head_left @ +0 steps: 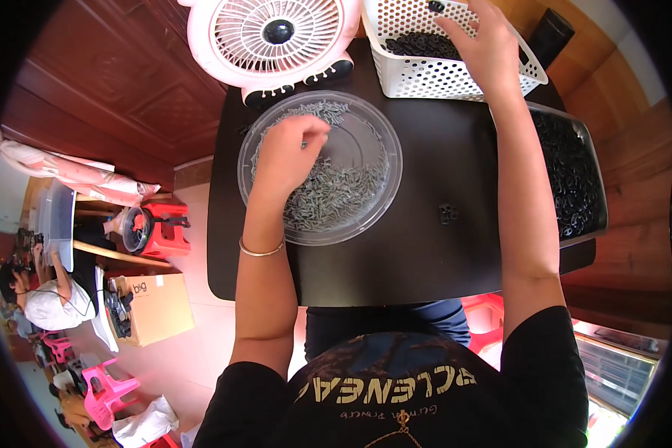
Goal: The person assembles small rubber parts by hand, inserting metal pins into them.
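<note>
My left hand [290, 155] is over a round clear plastic tub [394, 160] of small grey screws [332, 196]. Its fingers are curled in, thumb against fingertips; anything between them is too small to make out. Up at the right, my right hand [491, 48] reaches over a white perforated basket [433, 78], thumb and fingers apart. A small black part [435, 6] shows just beyond the thumb, apart from it as far as I can see. Many black parts [422, 45] lie in the basket. Another small dark piece [447, 214] rests on the table.
A pink and white fan [276, 37] stands behind the tub on the dark table [425, 254]. Right of my right forearm sits a metal tray [603, 201] heaped with black parts. Off to the left, another person [60, 302] works near a cardboard box [157, 310] and red stools.
</note>
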`<state>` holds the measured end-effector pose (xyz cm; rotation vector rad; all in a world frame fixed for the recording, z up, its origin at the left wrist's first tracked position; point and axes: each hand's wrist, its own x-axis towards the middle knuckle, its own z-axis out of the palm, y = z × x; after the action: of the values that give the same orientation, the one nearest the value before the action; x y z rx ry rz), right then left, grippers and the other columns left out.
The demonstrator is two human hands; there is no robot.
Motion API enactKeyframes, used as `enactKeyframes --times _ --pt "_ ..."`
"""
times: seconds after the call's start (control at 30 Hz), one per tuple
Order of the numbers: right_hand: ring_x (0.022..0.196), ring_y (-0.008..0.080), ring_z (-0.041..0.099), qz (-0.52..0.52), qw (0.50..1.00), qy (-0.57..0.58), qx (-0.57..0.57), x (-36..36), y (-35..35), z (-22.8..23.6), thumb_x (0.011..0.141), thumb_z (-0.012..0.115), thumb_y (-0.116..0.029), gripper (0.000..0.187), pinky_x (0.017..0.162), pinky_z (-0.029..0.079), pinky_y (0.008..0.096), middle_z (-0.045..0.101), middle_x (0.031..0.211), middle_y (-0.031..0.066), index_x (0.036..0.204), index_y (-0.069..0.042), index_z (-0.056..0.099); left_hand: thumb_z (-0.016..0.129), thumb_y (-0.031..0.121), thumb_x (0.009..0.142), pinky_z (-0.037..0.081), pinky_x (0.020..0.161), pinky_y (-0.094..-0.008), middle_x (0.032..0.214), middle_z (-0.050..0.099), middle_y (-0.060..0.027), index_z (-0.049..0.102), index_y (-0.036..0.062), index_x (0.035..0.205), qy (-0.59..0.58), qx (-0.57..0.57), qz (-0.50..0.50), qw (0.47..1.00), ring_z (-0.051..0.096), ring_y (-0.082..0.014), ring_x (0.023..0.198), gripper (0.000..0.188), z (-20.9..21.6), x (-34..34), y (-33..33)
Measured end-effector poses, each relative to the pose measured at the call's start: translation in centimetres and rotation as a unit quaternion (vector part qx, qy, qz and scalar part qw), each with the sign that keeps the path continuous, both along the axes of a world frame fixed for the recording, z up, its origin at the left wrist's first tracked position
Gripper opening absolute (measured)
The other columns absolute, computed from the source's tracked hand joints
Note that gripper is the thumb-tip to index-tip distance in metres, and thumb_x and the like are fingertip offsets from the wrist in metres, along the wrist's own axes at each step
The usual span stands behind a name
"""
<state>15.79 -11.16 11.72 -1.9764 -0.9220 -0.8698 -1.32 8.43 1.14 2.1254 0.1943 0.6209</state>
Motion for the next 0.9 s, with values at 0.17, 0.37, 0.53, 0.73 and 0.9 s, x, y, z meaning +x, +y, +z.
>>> enactKeyframes --times 0.17,0.37,0.53,0.73,0.9 --pt "0.068 0.0138 0.057 0.210 0.950 0.185 -0.141 -3.0 -2.8 -2.1 0.075 0.064 -0.011 0.020 0.062 0.045 0.0257 0.061 0.076 0.0056 0.092 -0.003 0.060 0.063 0.004 0.063 0.045 0.061 -0.0357 0.069 0.057 -0.0099 0.061 0.0043 0.072 0.119 0.198 -0.030 0.972 0.057 -0.0268 0.070 0.010 0.0 -0.8 -0.8" --pt "0.068 0.0236 0.057 0.335 0.822 0.313 -0.339 -7.0 -7.2 -5.3 0.061 0.071 -0.008 0.026 0.062 0.045 0.0323 0.056 0.073 0.0097 0.082 -0.003 0.057 0.063 0.003 0.059 0.045 0.061 -0.0362 0.068 0.056 -0.0091 0.059 0.0046 0.067 0.133 0.254 0.009 0.958 0.056 -0.0262 0.070 0.009 -0.5 -0.8 -1.0" --pt "0.069 0.0240 0.055 0.295 0.835 0.288 -0.365 -8.1 -8.2 -7.6 0.061 0.069 -0.005 0.024 0.061 0.045 0.0322 0.055 0.072 0.0083 0.081 -0.004 0.057 0.062 0.002 0.060 0.044 0.060 -0.0364 0.067 0.055 -0.0090 0.058 0.0045 0.066 0.096 0.193 -0.033 0.976 0.056 -0.0266 0.069 0.007 0.3 -0.4 -2.2" --pt "0.060 0.0218 0.057 0.336 0.858 0.285 -0.264 -8.5 -5.4 -8.7 0.064 0.066 0.000 0.019 0.058 0.046 0.0294 0.056 0.071 0.0080 0.081 -0.003 0.057 0.061 0.002 0.061 0.043 0.059 -0.0369 0.066 0.055 -0.0087 0.058 0.0049 0.066 0.124 0.209 -0.063 0.968 0.056 -0.0267 0.068 0.007 0.2 -0.5 -2.1" --pt "0.064 0.0237 0.058 0.318 0.911 0.197 -0.175 -8.4 -0.1 -9.0 0.068 0.063 -0.002 0.012 0.059 0.046 0.0316 0.056 0.072 0.0085 0.079 -0.004 0.057 0.062 -0.001 0.062 0.044 0.062 -0.0340 0.069 0.057 -0.0099 0.058 0.0020 0.073 0.139 0.241 -0.071 0.958 0.057 -0.0245 0.069 0.011 0.2 -0.2 -2.3"
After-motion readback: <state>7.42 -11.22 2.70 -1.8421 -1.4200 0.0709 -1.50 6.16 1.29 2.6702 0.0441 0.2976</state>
